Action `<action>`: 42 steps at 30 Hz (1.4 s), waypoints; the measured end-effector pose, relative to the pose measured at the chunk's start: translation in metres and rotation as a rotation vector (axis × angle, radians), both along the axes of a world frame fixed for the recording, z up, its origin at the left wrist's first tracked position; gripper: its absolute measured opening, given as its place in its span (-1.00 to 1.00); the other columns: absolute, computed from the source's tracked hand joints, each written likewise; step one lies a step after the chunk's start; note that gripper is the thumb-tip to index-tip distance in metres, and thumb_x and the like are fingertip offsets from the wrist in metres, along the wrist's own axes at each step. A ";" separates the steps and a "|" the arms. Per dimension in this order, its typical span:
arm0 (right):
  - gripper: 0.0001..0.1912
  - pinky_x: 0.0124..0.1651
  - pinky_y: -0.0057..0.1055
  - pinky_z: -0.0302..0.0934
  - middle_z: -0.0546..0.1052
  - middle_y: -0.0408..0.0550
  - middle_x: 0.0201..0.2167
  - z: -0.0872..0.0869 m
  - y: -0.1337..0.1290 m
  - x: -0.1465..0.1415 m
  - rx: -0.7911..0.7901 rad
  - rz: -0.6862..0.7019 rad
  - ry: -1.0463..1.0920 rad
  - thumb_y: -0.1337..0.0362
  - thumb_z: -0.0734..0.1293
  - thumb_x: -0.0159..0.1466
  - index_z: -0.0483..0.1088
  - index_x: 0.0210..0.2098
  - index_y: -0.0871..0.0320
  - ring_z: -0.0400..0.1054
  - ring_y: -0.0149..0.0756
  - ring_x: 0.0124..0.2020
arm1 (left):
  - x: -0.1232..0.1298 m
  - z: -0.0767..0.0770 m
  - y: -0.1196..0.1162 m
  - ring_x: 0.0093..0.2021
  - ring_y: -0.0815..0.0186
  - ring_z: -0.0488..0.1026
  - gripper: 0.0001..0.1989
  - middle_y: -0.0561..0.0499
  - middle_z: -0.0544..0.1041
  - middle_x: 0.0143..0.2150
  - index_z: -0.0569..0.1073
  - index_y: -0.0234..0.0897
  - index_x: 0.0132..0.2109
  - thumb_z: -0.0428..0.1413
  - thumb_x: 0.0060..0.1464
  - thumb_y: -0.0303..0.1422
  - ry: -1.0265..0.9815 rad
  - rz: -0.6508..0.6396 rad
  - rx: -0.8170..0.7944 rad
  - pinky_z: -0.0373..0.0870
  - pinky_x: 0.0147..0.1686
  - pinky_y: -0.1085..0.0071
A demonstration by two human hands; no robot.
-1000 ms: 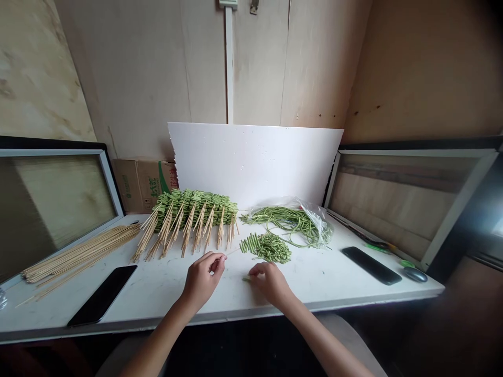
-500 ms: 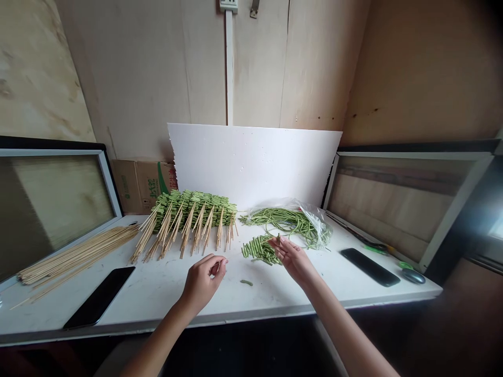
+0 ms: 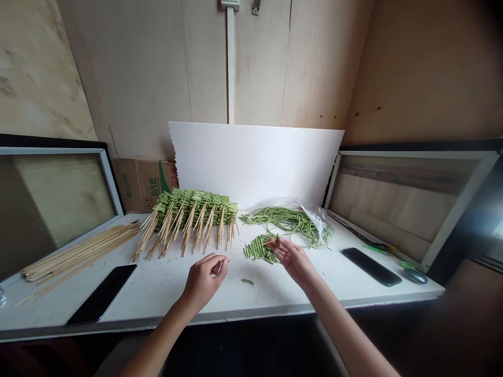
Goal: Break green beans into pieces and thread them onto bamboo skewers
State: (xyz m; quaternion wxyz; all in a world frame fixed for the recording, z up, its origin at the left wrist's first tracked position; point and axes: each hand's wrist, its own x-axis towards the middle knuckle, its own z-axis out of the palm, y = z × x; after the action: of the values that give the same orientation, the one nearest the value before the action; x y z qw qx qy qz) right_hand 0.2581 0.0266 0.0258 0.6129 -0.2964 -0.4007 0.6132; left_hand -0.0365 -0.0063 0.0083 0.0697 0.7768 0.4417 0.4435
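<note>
Bench: white top (image 3: 165, 283), pretty packed along the back edge.
Loaded skewers: big stack of bean skewers (image 3: 196, 207) at back left, bare ends fanned toward the person.
Bare skewers: long bundle of bamboo sticks (image 3: 82, 250) out on the far left.
Long beans: tangle of uncut green beans (image 3: 283, 217) at back right, partly inside a clear plastic bag (image 3: 320, 225).
Phones: black phone (image 3: 102, 295) on the left, darker grey phone (image 3: 371, 266) on the right, with a computer mouse (image 3: 415, 276) just beyond that one.
Backdrop: white board (image 3: 255, 162) standing behind it all, cardboard box (image 3: 141, 183) next to its left edge.
In the way: right hand (image 3: 288, 256) covers a good chunk of the cut bean pile (image 3: 271, 257); the row on the skewer hides more.
Left hand: curled, knuckles up, thumb and finger pinching the skewer's near end; the stick is barely visible there.
Skewer in work: bean row (image 3: 255, 247) in front of the pile, pointed tip (image 3: 269, 242) out by the right fingers.
Right hand: palm turned partly up, grip pinching one short bean piece (image 3: 278, 239) beside that tip.
Stray: single bean piece (image 3: 247, 281) on the bench between the forearms.
</note>
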 end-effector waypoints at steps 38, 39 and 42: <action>-0.62 -0.01 -0.18 0.41 0.68 0.12 -0.10 -0.007 -0.004 -0.016 0.041 -0.158 -0.132 -0.05 0.57 0.11 0.62 -0.28 0.12 0.49 0.05 0.10 | -0.003 -0.003 0.003 -0.43 0.36 0.41 -0.71 0.01 0.48 -0.41 0.61 -0.23 -0.19 -0.01 0.38 -0.35 0.059 -0.044 0.118 0.33 -0.37 0.49; -0.62 -0.01 -0.17 0.41 0.68 0.12 -0.11 -0.007 -0.004 -0.017 0.043 -0.161 -0.134 -0.06 0.57 0.11 0.62 -0.28 0.11 0.49 0.06 0.10 | -0.003 -0.003 0.003 -0.43 0.36 0.41 -0.71 0.01 0.49 -0.41 0.61 -0.23 -0.18 -0.01 0.38 -0.35 0.059 -0.043 0.124 0.34 -0.37 0.49; -0.63 0.00 -0.17 0.42 0.68 0.10 -0.12 -0.010 -0.006 -0.022 0.048 -0.183 -0.125 -0.05 0.56 0.12 0.62 -0.27 0.10 0.50 0.05 0.09 | -0.002 -0.002 0.001 -0.44 0.35 0.43 -0.70 -0.01 0.52 -0.41 0.63 -0.23 -0.18 0.00 0.38 -0.34 0.052 -0.044 0.148 0.37 -0.39 0.49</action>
State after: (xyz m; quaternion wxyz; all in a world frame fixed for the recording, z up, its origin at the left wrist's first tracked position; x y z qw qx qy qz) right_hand 0.2365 0.0205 0.0161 0.6470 -0.3546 -0.4240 0.5253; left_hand -0.0383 -0.0049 0.0068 0.0102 0.8007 0.3920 0.4529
